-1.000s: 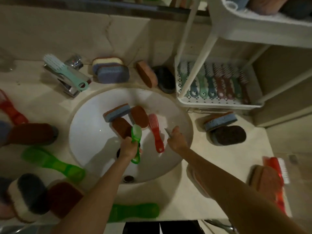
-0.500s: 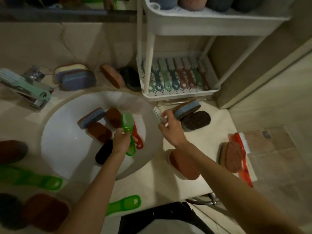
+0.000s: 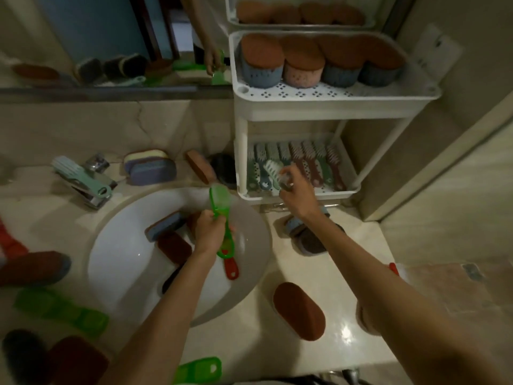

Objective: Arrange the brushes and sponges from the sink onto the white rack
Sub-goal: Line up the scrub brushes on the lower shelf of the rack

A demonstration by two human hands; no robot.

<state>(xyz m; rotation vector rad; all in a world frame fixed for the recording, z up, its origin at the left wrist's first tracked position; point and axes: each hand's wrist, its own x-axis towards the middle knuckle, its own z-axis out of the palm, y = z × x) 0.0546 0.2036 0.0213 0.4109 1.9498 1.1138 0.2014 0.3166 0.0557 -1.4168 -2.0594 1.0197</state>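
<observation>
Gripping a translucent green plastic brush (image 3: 219, 202) in the left hand (image 3: 209, 232), above the back-right edge of the round white sink (image 3: 119, 251). Pinching what looks like a pale mint bristle brush (image 3: 270, 169) in the right hand (image 3: 295, 193), over the lower front-left corner of the white plastic rack (image 3: 333, 192).

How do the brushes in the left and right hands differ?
The green brush in the left hand is translucent bright green, over the sink; the pale brush in the right hand is whitish, over the white rack, lower tier. Both are gripped, not yet racked.
</observation>
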